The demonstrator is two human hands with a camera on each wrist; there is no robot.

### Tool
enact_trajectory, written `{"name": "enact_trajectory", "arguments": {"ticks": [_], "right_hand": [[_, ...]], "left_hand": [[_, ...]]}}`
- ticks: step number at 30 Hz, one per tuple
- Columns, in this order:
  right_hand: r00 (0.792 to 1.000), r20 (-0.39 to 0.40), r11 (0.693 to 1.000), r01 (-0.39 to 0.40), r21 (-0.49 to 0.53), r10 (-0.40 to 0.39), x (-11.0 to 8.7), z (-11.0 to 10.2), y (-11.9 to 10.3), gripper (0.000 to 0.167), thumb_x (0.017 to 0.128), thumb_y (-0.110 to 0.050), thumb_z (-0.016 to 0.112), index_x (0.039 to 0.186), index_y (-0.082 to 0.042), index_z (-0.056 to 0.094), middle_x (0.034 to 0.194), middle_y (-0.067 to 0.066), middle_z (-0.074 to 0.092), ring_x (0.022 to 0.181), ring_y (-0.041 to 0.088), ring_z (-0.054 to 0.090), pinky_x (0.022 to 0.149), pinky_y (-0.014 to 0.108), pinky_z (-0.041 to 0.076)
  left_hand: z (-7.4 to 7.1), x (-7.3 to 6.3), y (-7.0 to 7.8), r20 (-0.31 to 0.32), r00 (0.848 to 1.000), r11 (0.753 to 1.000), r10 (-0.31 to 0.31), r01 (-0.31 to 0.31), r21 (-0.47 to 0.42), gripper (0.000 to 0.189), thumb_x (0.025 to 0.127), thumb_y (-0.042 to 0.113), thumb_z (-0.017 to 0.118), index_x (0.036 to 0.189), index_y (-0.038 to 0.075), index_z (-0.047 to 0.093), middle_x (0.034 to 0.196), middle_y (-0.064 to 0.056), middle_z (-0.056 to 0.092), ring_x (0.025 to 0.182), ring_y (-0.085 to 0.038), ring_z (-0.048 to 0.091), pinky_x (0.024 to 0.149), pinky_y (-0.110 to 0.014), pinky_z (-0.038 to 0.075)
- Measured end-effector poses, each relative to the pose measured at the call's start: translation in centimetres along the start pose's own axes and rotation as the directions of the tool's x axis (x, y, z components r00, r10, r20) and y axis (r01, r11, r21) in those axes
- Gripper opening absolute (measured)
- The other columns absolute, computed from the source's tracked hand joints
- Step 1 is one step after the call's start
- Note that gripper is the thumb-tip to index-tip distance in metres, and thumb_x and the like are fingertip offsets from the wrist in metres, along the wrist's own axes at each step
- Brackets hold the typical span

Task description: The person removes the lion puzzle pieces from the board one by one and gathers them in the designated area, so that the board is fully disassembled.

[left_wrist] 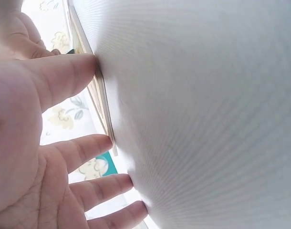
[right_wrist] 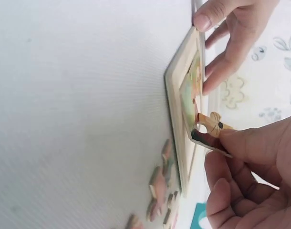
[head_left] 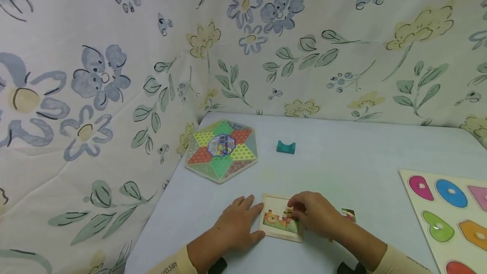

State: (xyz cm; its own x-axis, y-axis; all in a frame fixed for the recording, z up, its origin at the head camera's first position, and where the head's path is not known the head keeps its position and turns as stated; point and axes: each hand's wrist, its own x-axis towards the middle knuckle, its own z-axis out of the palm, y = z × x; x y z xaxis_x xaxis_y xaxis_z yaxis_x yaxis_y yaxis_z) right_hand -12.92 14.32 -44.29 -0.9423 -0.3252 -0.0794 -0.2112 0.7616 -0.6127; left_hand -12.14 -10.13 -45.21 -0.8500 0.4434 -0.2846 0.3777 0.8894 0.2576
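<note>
My right hand (head_left: 317, 215) pinches a small jigsaw piece (right_wrist: 213, 125) between thumb and fingers. The piece, tan with dark markings, tilts over the edge of the pieces laid in a square wooden puzzle tray (head_left: 279, 236). Joined pieces (head_left: 275, 221) with an orange animal on green fill the tray's near part, while its far part shows pale wood. Spread flat, my left hand (head_left: 236, 223) rests at the tray's left side; in the left wrist view its straight thumb and finger touch the tray's edge. Several loose jigsaw pieces (right_wrist: 159, 183) lie right of the tray, partly hidden by my right forearm.
A hexagonal star-patterned game board (head_left: 222, 151) lies at the back left. A teal curved block (head_left: 286, 147) is behind the tray. At the right edge is a cream board (head_left: 445, 212) with coloured knobbed shapes. Flowered cloth (head_left: 281, 75) hangs behind the white table (head_left: 342, 160).
</note>
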Motion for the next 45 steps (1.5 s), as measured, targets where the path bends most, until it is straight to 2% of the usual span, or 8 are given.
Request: {"name": "enact_trajectory", "arguments": {"ticks": [6,11,17,21,29,36,40,45], "right_hand": [[0.996,-0.011,0.994,0.089,-0.069,-0.09,0.1,0.6,0.4,0.015,0.089,-0.006,0.077,0.088,-0.019,0.071,0.08,-0.014,0.064,0.073,0.003,0.054,0.067,0.022,0.051],[0.993,-0.019,0.988,0.117,-0.099,-0.12,0.0,0.9,0.4,0.015,0.091,-0.006,0.074,0.093,-0.019,0.067,0.078,-0.014,0.062,0.069,0.003,0.05,0.063,0.021,0.046],[0.997,-0.012,0.99,0.068,-0.122,-0.07,0.1,1.2,0.1,0.016,0.093,-0.007,0.072,0.096,-0.02,0.064,0.08,-0.013,0.063,0.071,0.005,0.051,0.064,0.024,0.047],[1.0,-0.003,0.989,0.019,-0.15,-0.02,0.2,1.5,0.0,0.019,0.094,-0.007,0.07,0.103,-0.023,0.066,0.088,-0.01,0.067,0.08,0.01,0.055,0.074,0.032,0.053],[0.971,-0.087,0.945,0.192,-0.265,-0.222,-0.2,1.7,0.3,0.02,0.092,-0.006,0.073,0.106,-0.021,0.07,0.092,-0.013,0.066,0.088,0.007,0.061,0.084,0.035,0.06],[0.953,-0.089,0.927,0.257,-0.273,-0.29,-0.3,1.8,0.7,0.033,0.082,-0.002,0.08,0.108,-0.018,0.068,0.094,-0.011,0.062,0.083,0.004,0.052,0.079,0.029,0.056],[0.954,-0.078,0.932,0.262,-0.25,-0.289,-0.2,1.6,0.7,0.035,0.081,-0.002,0.081,0.111,-0.016,0.068,0.099,-0.011,0.063,0.084,0.003,0.052,0.078,0.027,0.056],[0.983,-0.063,0.978,0.166,-0.126,-0.175,-0.3,0.3,0.5,0.028,0.088,-0.006,0.078,0.113,-0.016,0.071,0.1,-0.013,0.064,0.084,0.001,0.055,0.076,0.023,0.056]], "left_hand": [[0.0,0.0,-0.1,-0.001,1.0,1.0,-0.001,0.001,-0.019,0.074,0.09,0.057,0.071,0.154,0.029,0.047,0.162,-0.007,0.04,0.149,-0.034,0.037,0.116,-0.055,0.039],[0.0,0.0,-0.1,-0.006,1.0,1.0,0.009,-0.009,-0.011,0.075,0.09,0.058,0.071,0.155,0.029,0.046,0.163,-0.006,0.04,0.149,-0.034,0.037,0.116,-0.055,0.039],[0.0,0.0,-0.2,-0.008,1.0,1.0,0.02,-0.02,-0.002,0.075,0.09,0.058,0.07,0.155,0.03,0.045,0.163,-0.006,0.039,0.149,-0.033,0.037,0.116,-0.054,0.039],[0.1,0.1,-0.2,-0.006,1.0,1.0,0.018,-0.018,-0.007,0.075,0.09,0.058,0.07,0.155,0.03,0.045,0.163,-0.006,0.038,0.149,-0.034,0.036,0.116,-0.054,0.039],[0.0,0.1,-0.1,0.006,1.0,1.0,0.006,-0.006,0.006,0.075,0.09,0.06,0.069,0.156,0.031,0.044,0.164,-0.005,0.037,0.15,-0.033,0.035,0.117,-0.054,0.039],[0.0,0.1,-0.1,0.002,1.0,1.0,0.006,-0.006,0.009,0.075,0.09,0.059,0.069,0.155,0.031,0.044,0.164,-0.005,0.038,0.15,-0.033,0.036,0.117,-0.054,0.039],[0.0,0.1,-0.1,0.002,1.0,1.0,0.006,-0.006,0.009,0.075,0.09,0.059,0.07,0.155,0.03,0.045,0.163,-0.005,0.038,0.149,-0.033,0.036,0.117,-0.053,0.038],[0.1,0.1,-0.2,0.001,1.0,1.0,0.008,-0.008,0.007,0.074,0.091,0.058,0.069,0.155,0.03,0.045,0.163,-0.006,0.039,0.149,-0.033,0.036,0.117,-0.053,0.038]]}}
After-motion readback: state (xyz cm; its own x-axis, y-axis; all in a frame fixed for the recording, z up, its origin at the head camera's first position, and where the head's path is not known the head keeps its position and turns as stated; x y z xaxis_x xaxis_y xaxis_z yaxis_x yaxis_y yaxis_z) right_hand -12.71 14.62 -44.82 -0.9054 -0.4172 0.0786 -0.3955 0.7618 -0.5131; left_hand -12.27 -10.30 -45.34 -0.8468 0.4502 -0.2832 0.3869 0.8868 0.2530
